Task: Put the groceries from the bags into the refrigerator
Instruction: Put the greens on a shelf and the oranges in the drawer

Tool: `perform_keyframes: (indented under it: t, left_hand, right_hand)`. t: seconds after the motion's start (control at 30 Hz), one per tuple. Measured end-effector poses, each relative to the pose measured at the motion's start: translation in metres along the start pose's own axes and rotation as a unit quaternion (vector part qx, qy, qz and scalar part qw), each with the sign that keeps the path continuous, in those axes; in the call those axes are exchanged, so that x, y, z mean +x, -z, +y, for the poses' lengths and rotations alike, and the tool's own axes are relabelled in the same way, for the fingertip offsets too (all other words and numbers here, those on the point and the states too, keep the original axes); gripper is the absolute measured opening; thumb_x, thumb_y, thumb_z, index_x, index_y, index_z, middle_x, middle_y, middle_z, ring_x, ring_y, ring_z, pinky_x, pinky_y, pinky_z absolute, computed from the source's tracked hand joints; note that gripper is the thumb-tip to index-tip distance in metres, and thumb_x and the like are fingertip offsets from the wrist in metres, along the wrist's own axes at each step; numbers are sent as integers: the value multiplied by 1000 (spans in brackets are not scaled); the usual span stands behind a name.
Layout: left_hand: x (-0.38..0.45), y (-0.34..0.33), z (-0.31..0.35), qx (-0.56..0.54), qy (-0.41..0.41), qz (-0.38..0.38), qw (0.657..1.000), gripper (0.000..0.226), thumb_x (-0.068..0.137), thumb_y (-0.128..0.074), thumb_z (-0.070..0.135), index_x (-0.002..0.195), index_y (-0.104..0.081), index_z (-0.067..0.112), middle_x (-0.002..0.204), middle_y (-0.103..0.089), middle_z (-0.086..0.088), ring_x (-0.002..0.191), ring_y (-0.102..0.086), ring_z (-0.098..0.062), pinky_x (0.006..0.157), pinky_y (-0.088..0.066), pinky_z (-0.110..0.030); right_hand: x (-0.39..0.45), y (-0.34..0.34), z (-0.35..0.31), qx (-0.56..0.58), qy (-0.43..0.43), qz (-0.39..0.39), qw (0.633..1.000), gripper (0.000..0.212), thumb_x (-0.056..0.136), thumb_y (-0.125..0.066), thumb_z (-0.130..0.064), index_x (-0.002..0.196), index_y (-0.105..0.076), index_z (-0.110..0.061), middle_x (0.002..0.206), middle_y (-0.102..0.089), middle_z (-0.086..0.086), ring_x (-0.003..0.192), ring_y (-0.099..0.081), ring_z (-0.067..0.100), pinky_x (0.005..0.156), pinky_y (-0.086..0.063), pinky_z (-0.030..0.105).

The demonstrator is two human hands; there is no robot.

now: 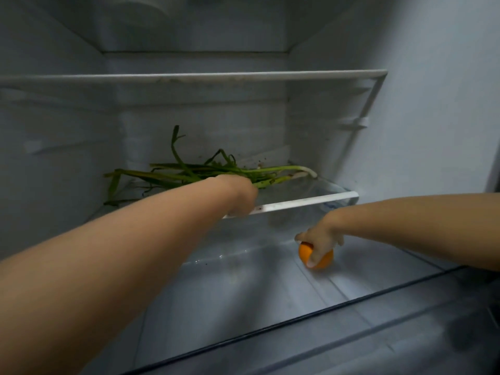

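Both my arms reach into the open refrigerator. A bunch of green onions (189, 171) lies across the middle glass shelf (311, 201), white ends to the right. My left hand (239, 194) is closed over the bunch at the shelf's front edge. One shelf down, on the right, my right hand (322, 239) grips an orange (320, 259) from above, with the fruit resting on the lower glass shelf (243, 280). The left hand's fingers are hidden behind its knuckles.
An upper shelf (189, 76) spans the fridge above the onions. The fridge's right wall (419, 131) rises beside the orange. A dark drawer cover (351, 334) runs along the front below the lower shelf.
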State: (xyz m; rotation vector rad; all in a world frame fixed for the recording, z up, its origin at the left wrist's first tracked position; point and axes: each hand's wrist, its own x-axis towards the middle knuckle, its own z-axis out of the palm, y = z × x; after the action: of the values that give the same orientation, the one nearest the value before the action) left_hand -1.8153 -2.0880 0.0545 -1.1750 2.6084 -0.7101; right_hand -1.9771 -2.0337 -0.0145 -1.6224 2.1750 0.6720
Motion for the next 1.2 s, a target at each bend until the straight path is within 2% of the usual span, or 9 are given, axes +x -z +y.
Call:
perform_keyframes:
  t: [0.27, 0.33, 0.4, 0.5, 0.57, 0.63, 0.8, 1.0, 1.2]
  left_hand:
    - [-65, 15, 5, 16, 21, -7, 1000, 33, 100, -34, 21, 127, -51, 11, 130, -53, -11, 117, -52, -30, 94, -44, -35]
    - [-100, 13, 14, 10, 60, 21, 998, 33, 99, -36, 21, 128, -50, 15, 129, -53, -10, 117, -53, -30, 91, -46, -36]
    - [-138, 11, 24, 3, 122, 24, 992, 36, 97, -38, 21, 131, -51, 18, 132, -53, -8, 120, -53, -30, 92, -46, -35]
    - [-197, 12, 42, -47, 231, 15, 972, 33, 96, -41, 19, 122, -58, 12, 133, -55, -11, 120, -54, -32, 94, -46, -37]
    - [-238, 19, 50, -67, 293, 29, 953, 31, 95, -41, 17, 118, -61, 10, 129, -57, -14, 115, -56, -35, 90, -47, -37]
    - [-281, 24, 55, -54, 332, 30, 941, 32, 95, -40, 18, 119, -59, 12, 129, -57, -13, 116, -56, -35, 89, -48, -37]
    - [-410, 20, 72, 21, 390, -34, 920, 31, 94, -43, 15, 119, -60, 11, 128, -57, -10, 117, -58, -31, 87, -49, -36]
    - [-609, 5, 101, 1, 493, -95, 865, 31, 95, -40, 17, 119, -59, 10, 122, -56, -12, 114, -57, -32, 85, -49, -34]
    - [-844, -42, 166, -51, 562, -221, 795, 32, 98, -38, 18, 123, -55, 8, 126, -50, -12, 116, -52, -31, 84, -46, -37]
  right_hand:
    - [-47, 21, -12, 37, -24, -13, 999, 58, 93, -47, -39, 143, -29, -17, 153, -26, 13, 137, -32, 34, 107, -36, 47]
    - [-71, 19, -21, 42, 15, 26, 999, 53, 94, -44, -39, 140, -36, -13, 143, -40, 10, 126, -46, 29, 98, -42, 40]
    - [-98, 14, -34, 12, 86, 93, 992, 49, 95, -45, -34, 135, -43, -6, 117, -50, 7, 97, -57, 24, 82, -48, 35]
    - [-146, 0, -57, -28, 211, 232, 949, 37, 93, -50, -30, 121, -54, -5, 88, -56, 2, 81, -57, 22, 78, -51, 37]
    - [-178, -12, -73, -36, 277, 296, 914, 34, 92, -52, -29, 115, -59, -6, 99, -65, 9, 84, -61, 27, 80, -50, 35]
    - [-209, -24, -92, -52, 320, 352, 878, 32, 91, -52, -27, 113, -62, -5, 116, -64, 14, 104, -59, 31, 87, -47, 33]
    - [-289, -68, -154, -23, 400, 445, 801, 26, 87, -50, -22, 104, -64, -9, 114, -65, 15, 106, -58, 32, 81, -46, 32]
    - [-407, -160, -266, -5, 505, 458, 731, 27, 86, -49, -22, 104, -63, -9, 116, -63, 16, 106, -58, 35, 78, -46, 33]
    - [-554, -304, -395, 33, 642, 367, 672, 32, 90, -48, -25, 115, -59, -10, 119, -62, 12, 107, -57, 30, 82, -45, 32]
